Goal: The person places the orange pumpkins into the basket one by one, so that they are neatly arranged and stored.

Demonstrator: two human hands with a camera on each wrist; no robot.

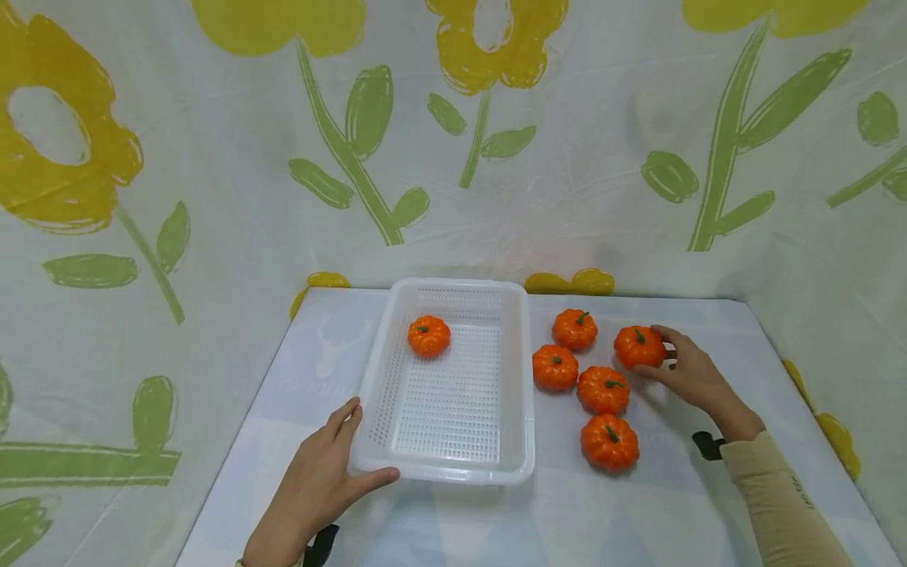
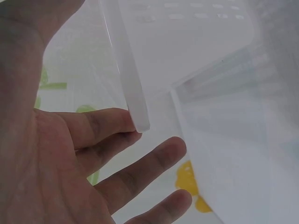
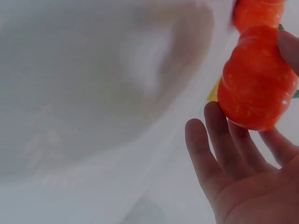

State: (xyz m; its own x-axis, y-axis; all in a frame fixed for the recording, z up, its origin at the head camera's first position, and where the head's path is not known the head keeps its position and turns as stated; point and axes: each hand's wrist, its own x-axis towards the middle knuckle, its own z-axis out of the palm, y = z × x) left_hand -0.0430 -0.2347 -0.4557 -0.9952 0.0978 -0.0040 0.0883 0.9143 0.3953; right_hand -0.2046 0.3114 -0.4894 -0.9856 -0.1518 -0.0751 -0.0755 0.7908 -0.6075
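A small orange pumpkin (image 1: 638,347) with a green stem is pinched between the thumb and fingers of my right hand (image 1: 690,374), at the right of the table. In the right wrist view, this pumpkin (image 3: 257,79) shows close up with fingertips against its side. My left hand (image 1: 319,465) touches the near left corner of a white perforated plastic basket (image 1: 520,378), fingers extended and thumb by the front rim. The left wrist view shows fingertips right at the basket's rim (image 2: 126,70). One pumpkin (image 1: 428,337) sits inside the basket, toward its far left.
Several more orange pumpkins stand between the basket and my right hand: one at the back (image 1: 575,329), one beside the basket wall (image 1: 556,368), another (image 1: 604,390) in the middle and the nearest (image 1: 610,443) in front. A flower-printed cloth (image 1: 567,157) hangs behind the white table (image 1: 680,504).
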